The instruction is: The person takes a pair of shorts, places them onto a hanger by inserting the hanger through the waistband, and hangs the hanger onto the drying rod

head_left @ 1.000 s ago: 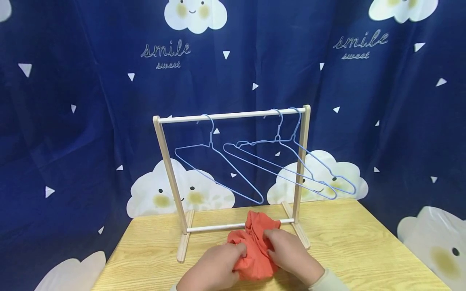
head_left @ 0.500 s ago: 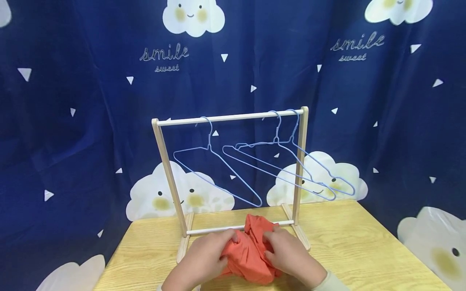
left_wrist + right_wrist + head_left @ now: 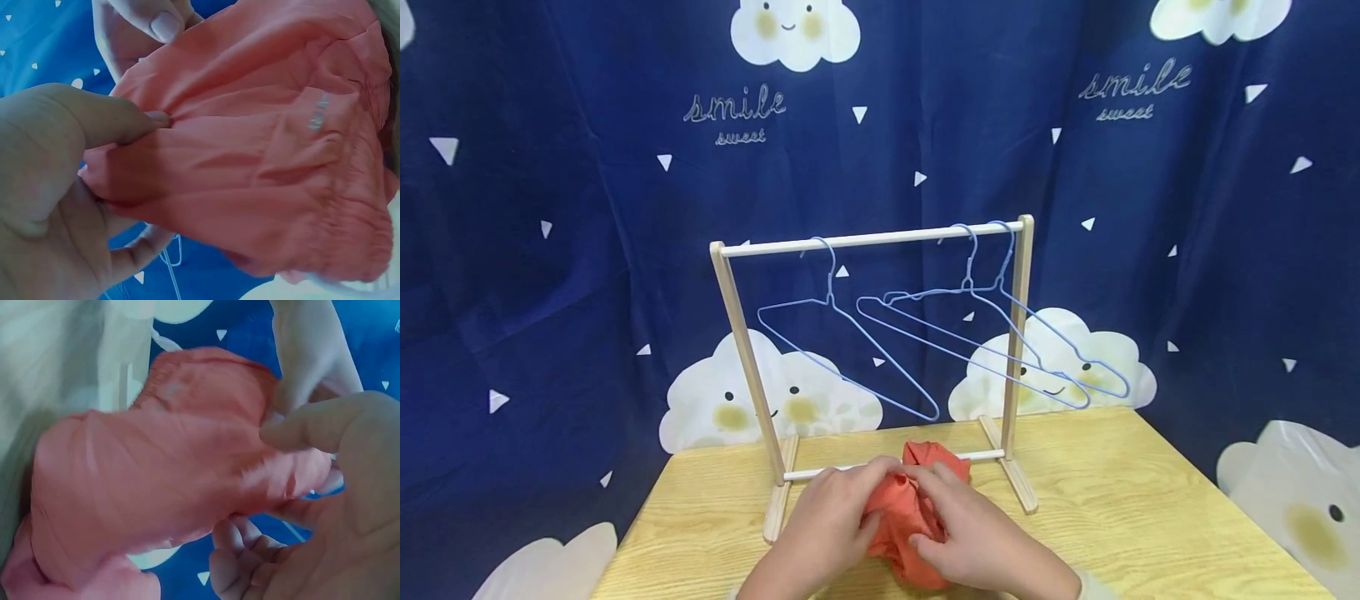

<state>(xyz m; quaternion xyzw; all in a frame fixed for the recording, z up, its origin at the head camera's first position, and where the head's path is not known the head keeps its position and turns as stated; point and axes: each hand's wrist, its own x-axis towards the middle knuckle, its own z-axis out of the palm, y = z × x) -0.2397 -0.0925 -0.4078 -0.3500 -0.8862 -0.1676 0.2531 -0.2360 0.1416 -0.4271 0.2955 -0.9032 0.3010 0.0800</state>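
Probably to control folds, my left hand (image 3: 837, 510) and right hand (image 3: 966, 527) pinch the red garment (image 3: 250, 162) in front of the rack (image 3: 895, 237).

In the head view, the left grip (image 3: 829, 521) and right grip (image 3: 972, 533) cover much of the red garment (image 3: 895, 510), and grips and cloth hide the middle of the rack's lower bar (image 3: 983, 456). The bottom edge cuts off the worktop (image 3: 1150, 517) and right sleeve (image 3: 1096, 587). In the left wrist view, the garment's small lettering (image 3: 319, 112) is too blurred to read, and the top edge crops the cloth.
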